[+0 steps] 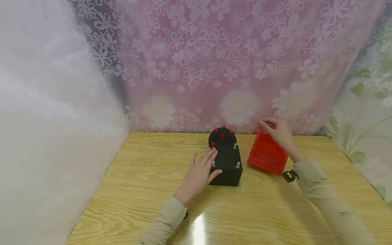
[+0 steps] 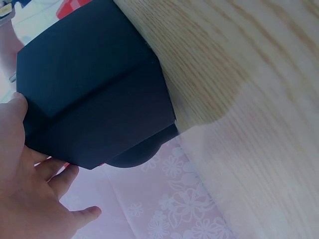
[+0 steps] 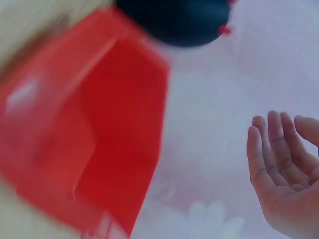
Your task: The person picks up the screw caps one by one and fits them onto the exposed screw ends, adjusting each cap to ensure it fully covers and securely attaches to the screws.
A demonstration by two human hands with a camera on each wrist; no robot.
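A black box [image 1: 226, 177] with a rounded part at its far end sits on the table. Several small red pegs [image 1: 222, 137] stand on the rounded part and grey pegs [image 1: 238, 165] near the corners of the flat top. My left hand [image 1: 199, 173] rests along the box's left side, its fingers extended over the top and the thumb against the near face. To the right lies an open red box [image 1: 269, 154], its hollow inside showing. My right hand [image 3: 289, 174] hovers by the red box's far edge, fingers loosely bent, with nothing visible in them.
The wooden table [image 1: 147, 170] reaches back to a pink flowered curtain [image 1: 196, 68]. A pale sheet [image 1: 55, 102] hangs on the left, and a leafy-patterned one [image 1: 367, 136] on the right. Each wrist carries a small camera, the right one [image 1: 290, 176] plainly visible.
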